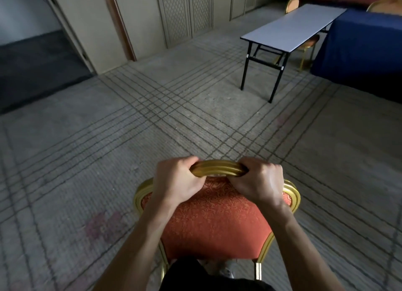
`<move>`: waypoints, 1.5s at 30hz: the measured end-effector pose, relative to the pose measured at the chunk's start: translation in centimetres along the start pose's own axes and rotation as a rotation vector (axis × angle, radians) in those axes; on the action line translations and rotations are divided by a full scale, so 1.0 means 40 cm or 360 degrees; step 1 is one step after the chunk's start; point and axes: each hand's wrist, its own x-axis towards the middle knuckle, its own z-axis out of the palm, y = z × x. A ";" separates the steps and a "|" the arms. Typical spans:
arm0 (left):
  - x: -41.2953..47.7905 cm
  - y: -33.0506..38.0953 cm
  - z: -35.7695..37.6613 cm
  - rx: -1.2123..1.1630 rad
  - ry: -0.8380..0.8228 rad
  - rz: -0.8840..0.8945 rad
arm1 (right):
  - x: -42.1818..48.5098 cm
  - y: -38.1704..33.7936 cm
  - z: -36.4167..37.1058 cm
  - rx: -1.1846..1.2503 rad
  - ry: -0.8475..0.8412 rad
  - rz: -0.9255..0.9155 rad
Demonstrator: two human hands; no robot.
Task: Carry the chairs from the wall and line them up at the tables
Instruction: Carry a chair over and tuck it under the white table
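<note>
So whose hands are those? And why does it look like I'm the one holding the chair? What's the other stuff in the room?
There's no machine here. One camera sits on a person's head and looks forward and down, so you see what they see. The left hand and right hand are theirs. Both grip the gold top rail of a chair with red-orange padding, right in front of them. Underneath is grey carpet with dark lines. Further off on the right stands a folding table with a pale top and black legs. Beside it is a table under a blue cloth, and another chair sits between the two.
</note>
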 end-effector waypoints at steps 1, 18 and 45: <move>0.057 -0.011 0.016 -0.0004 0.0001 -0.0010 | 0.057 0.014 0.023 0.0021 0.0015 -0.0004; 0.920 -0.414 0.367 -0.0145 0.0022 -0.0068 | 0.932 0.087 0.501 -0.0121 0.0054 -0.0079; 2.277 -0.760 0.912 -0.0040 -0.0043 -0.0064 | 2.278 0.453 1.152 0.0096 -0.0052 -0.0108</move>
